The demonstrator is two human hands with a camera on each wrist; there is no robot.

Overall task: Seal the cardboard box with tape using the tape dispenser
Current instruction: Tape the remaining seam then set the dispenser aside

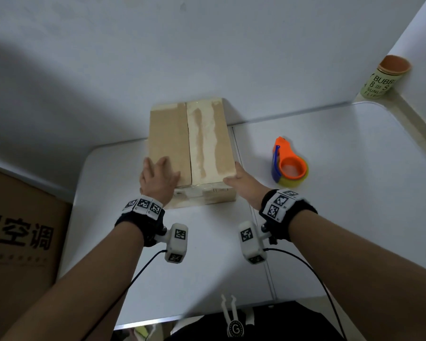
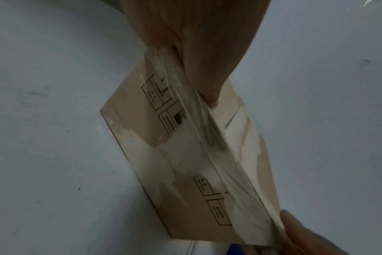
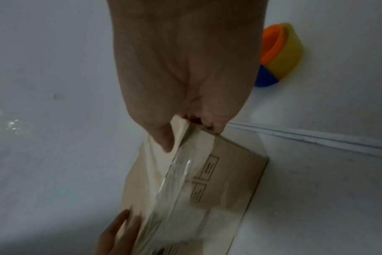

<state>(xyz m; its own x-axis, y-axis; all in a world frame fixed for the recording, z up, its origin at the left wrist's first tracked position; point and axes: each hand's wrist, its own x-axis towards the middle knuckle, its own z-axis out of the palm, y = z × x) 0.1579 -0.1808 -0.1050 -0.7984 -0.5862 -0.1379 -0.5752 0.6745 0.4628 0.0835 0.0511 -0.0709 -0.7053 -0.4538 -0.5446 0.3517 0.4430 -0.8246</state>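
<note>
The cardboard box (image 1: 207,143) stands on the white table (image 1: 342,205) against the wall, its two top flaps down and meeting at a middle seam. Old clear tape and torn patches mark its top and near face (image 2: 164,155). My left hand (image 1: 158,178) lies flat on the left flap with spread fingers. My right hand (image 1: 239,179) grips the box's near right corner, thumb (image 3: 166,143) on top and fingers (image 3: 207,120) curled over the side. The orange and blue tape dispenser (image 1: 289,166) with a yellow roll lies on the table right of the box (image 3: 279,53), touched by neither hand.
A large brown carton (image 1: 17,230) with printed characters stands left of the table. A green cup with an orange lid (image 1: 384,77) sits on the ledge at the far right. A seam (image 1: 263,242) runs across the tabletop by the box's right side.
</note>
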